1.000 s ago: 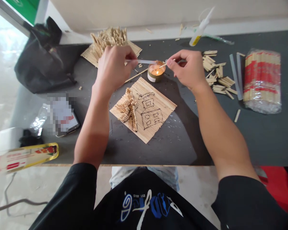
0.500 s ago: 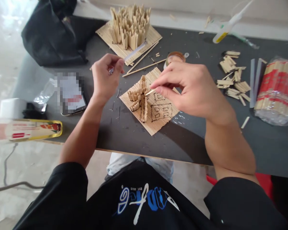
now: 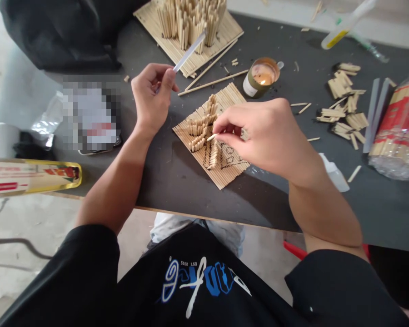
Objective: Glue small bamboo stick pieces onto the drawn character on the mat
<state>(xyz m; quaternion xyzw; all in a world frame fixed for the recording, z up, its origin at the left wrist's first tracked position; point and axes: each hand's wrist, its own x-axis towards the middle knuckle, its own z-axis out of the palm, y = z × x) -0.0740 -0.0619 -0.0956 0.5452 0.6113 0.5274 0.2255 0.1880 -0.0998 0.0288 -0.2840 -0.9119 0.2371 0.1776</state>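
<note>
Pinched in my right hand (image 3: 259, 136) is a short wooden stick (image 3: 211, 137), its end just over a small square mat of sticks (image 3: 221, 179). Short upright sticks (image 3: 204, 125) stand in rows on that mat, with black lines drawn beside them; my right hand hides part of the drawing. My left hand (image 3: 153, 97), left of the mat, is closed around a translucent glue stick (image 3: 190, 52) that points up and away. Beyond my right hand, a lit candle (image 3: 263, 75) burns in a jar.
At the back, a larger stick mat (image 3: 150, 22) bears a dense cluster of upright sticks. Rightward lie cut stick pieces (image 3: 344, 111), more glue sticks (image 3: 375, 113), a wrapped stick bundle (image 3: 397, 131) and a white bottle (image 3: 336, 175). A phone (image 3: 98, 122) lies left.
The view has shifted. My right hand has moved toward me, uncovering the candle and bringing the short stick lower over the mat. The glue stick in my left hand now points more steeply away.
</note>
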